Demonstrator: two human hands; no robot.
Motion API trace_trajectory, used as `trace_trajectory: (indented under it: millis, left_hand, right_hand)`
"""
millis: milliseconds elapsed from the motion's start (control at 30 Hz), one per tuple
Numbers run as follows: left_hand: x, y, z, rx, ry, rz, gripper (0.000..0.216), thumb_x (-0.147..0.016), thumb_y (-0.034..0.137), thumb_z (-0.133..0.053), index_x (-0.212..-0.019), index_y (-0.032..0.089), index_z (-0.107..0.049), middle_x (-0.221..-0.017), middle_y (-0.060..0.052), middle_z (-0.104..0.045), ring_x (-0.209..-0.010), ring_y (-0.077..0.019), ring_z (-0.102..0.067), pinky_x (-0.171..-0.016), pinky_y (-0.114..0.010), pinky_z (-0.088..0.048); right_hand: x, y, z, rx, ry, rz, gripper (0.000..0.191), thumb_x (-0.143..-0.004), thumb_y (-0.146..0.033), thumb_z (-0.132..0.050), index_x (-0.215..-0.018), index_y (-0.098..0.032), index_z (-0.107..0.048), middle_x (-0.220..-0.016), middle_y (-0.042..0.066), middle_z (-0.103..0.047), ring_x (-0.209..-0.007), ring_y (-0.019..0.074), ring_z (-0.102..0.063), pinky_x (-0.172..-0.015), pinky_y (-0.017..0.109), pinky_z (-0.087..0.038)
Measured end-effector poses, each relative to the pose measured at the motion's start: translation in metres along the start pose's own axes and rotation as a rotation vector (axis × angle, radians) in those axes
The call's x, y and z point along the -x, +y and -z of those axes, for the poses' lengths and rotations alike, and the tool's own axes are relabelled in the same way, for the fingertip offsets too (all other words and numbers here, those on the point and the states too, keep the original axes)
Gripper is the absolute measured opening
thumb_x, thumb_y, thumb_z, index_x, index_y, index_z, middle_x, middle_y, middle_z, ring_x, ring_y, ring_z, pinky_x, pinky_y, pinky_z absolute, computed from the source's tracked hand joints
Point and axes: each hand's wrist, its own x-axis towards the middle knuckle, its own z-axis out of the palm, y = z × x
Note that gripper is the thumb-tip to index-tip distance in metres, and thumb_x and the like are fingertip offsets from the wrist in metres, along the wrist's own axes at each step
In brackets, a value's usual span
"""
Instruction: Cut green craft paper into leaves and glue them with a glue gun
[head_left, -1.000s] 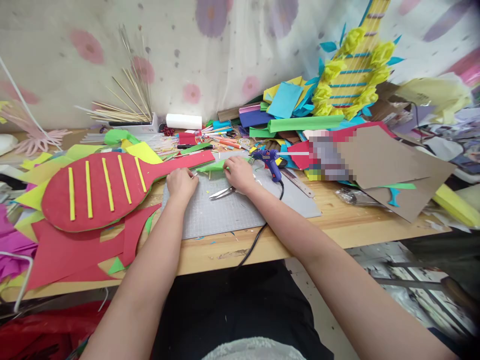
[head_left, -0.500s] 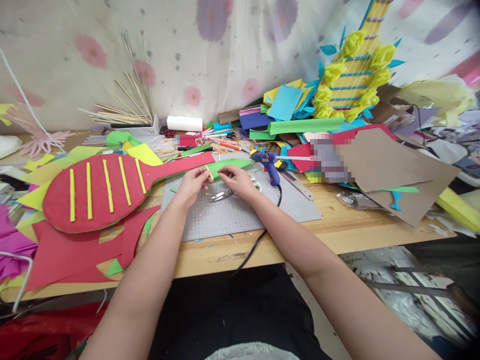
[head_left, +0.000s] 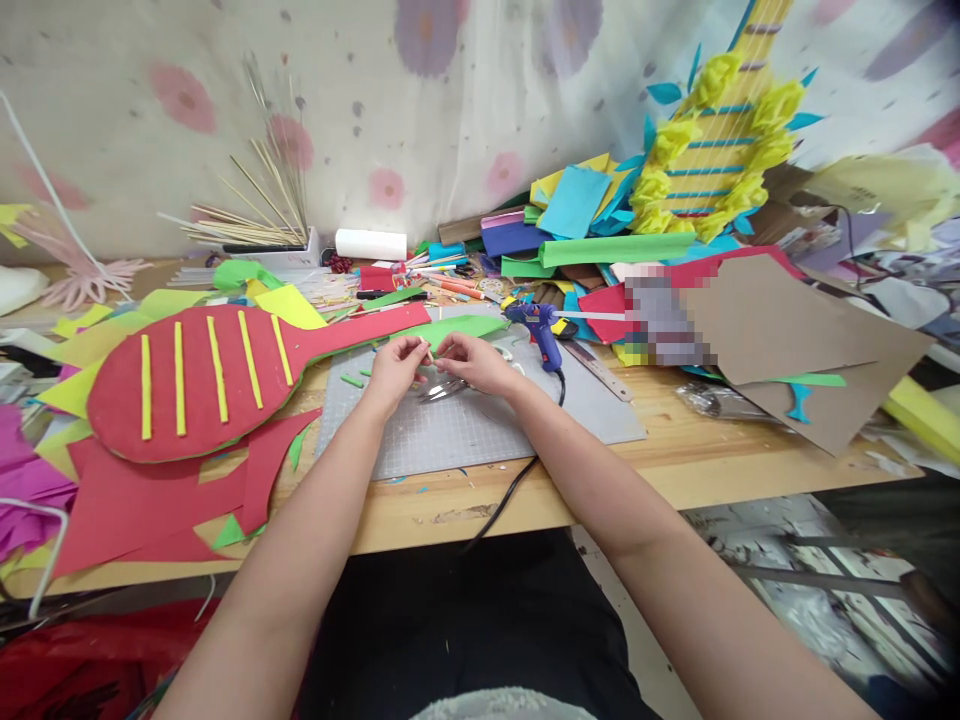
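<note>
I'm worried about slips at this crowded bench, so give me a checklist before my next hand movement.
1. Left hand pinching the small pale piece: ok.
2. Right hand gripping it too: cannot tell.
3. Scissors away from the hands: not ok, they lie close by on the cutting mat.
4. Glue gun cool: cannot tell.
5. Black cable away from the right forearm: not ok, the forearm crosses over it.

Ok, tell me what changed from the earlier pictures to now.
The left hand has moved rightward, close to the right hand, which has drawn slightly nearer the body. The left pinches a small pale strip. Glue gun, scissors and red cutout stayed put.
</note>
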Motion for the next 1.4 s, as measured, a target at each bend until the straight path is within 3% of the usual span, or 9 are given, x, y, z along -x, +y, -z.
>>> trace_trajectory:
  millis: [233, 333, 433, 567, 700, 833, 900, 1100, 1400]
  left_hand:
    - [-0.006, -0.001, 0.007, 0.086, 0.052, -0.003, 0.015, -0.069, 0.027, -0.062, -0.075, 0.018, -0.052, -0.070, 0.001, -0.058, -0.067, -0.0147, -0.063, -0.064, -0.030, -0.052]
    - [-0.008, 0.000, 0.010, 0.097, 0.064, -0.043, 0.019, -0.063, 0.023, -0.065, -0.075, 0.016, -0.053, -0.069, 0.002, -0.057, -0.064, -0.0132, -0.063, -0.068, -0.031, -0.052]
    - [-0.008, 0.002, 0.011, 0.125, 0.091, -0.054, 0.028, -0.060, 0.021, -0.066, -0.084, 0.017, -0.053, -0.070, 0.003, -0.056, -0.062, -0.0130, -0.062, -0.065, -0.031, -0.052]
    - [-0.006, 0.002, 0.009, 0.132, 0.084, -0.028, 0.036, -0.060, 0.024, -0.066, -0.092, 0.019, -0.051, -0.071, 0.003, -0.057, -0.063, -0.0151, -0.064, -0.061, -0.030, -0.052]
    - [-0.002, 0.000, 0.004, 0.149, 0.011, 0.041, 0.031, -0.065, 0.028, -0.065, -0.090, 0.018, -0.051, -0.067, 0.003, -0.057, -0.062, -0.0160, -0.065, -0.057, -0.028, -0.052]
    - [0.001, 0.001, 0.002, 0.219, -0.093, 0.140, 0.030, -0.066, 0.025, -0.068, -0.089, 0.016, -0.052, -0.069, 0.001, -0.059, -0.061, -0.0164, -0.066, -0.054, -0.027, -0.052]
    - [0.001, 0.001, 0.003, 0.240, -0.133, 0.186, 0.030, -0.065, 0.023, -0.070, -0.088, 0.015, -0.053, -0.068, 0.000, -0.060, -0.062, -0.0172, -0.066, -0.053, -0.026, -0.052]
    - [0.000, 0.002, 0.009, 0.269, -0.187, 0.203, 0.022, -0.068, 0.018, -0.068, -0.084, 0.013, -0.055, -0.067, -0.002, -0.063, -0.066, -0.0155, -0.065, -0.054, -0.026, -0.053]
    - [-0.002, 0.000, 0.013, 0.240, -0.210, 0.209, 0.027, -0.064, 0.022, -0.073, -0.086, 0.013, -0.058, -0.064, 0.000, -0.061, -0.059, -0.0118, -0.060, -0.052, -0.024, -0.052]
  right_hand:
    - [0.049, -0.010, 0.102, 0.320, -0.319, -0.410, 0.038, -0.076, -0.055, -0.055, -0.068, -0.018, -0.059, -0.066, 0.006, -0.066, -0.057, 0.0149, -0.059, -0.056, 0.028, -0.045]
    - [0.060, 0.008, 0.129, 0.580, -0.096, -0.609, 0.049, -0.074, -0.064, -0.051, -0.064, -0.017, -0.059, -0.066, 0.010, -0.064, -0.058, 0.0187, -0.057, -0.057, 0.034, -0.044]
    - [0.055, 0.032, 0.128, 0.619, 0.166, -0.522, 0.048, -0.067, -0.063, -0.060, -0.077, -0.016, -0.062, -0.076, 0.011, -0.065, -0.067, 0.0205, -0.058, -0.060, 0.034, -0.042]
    - [0.036, 0.056, 0.102, 0.315, 0.298, -0.425, 0.043, -0.069, -0.056, -0.060, -0.085, -0.016, -0.064, -0.080, 0.007, -0.066, -0.071, 0.0190, -0.060, -0.064, 0.030, -0.045]
    - [0.023, 0.062, 0.082, -0.017, 0.635, -0.424, 0.039, -0.073, -0.050, -0.056, -0.088, -0.014, -0.062, -0.083, 0.009, -0.066, -0.075, 0.0180, -0.062, -0.063, 0.028, -0.047]
    - [0.025, 0.054, 0.081, -0.395, 0.838, -0.172, 0.036, -0.074, -0.054, -0.053, -0.087, -0.020, -0.056, -0.089, 0.003, -0.064, -0.065, 0.0087, -0.058, -0.053, 0.020, -0.045]
    - [0.031, 0.049, 0.082, -0.467, 0.767, -0.063, 0.038, -0.072, -0.058, -0.055, -0.079, -0.021, -0.055, -0.080, 0.000, -0.062, -0.052, 0.0057, -0.051, -0.045, 0.019, -0.039]
    - [0.047, 0.035, 0.070, -0.316, -0.001, -0.074, 0.041, -0.071, -0.056, -0.062, -0.065, -0.016, -0.059, -0.048, -0.003, -0.047, -0.043, 0.0068, -0.040, -0.042, 0.022, -0.030]
    - [0.045, 0.025, 0.060, -0.139, -0.044, -0.144, 0.047, -0.069, -0.063, -0.058, -0.061, -0.017, -0.056, -0.047, -0.002, -0.046, -0.046, 0.0091, -0.041, -0.047, 0.025, -0.031]
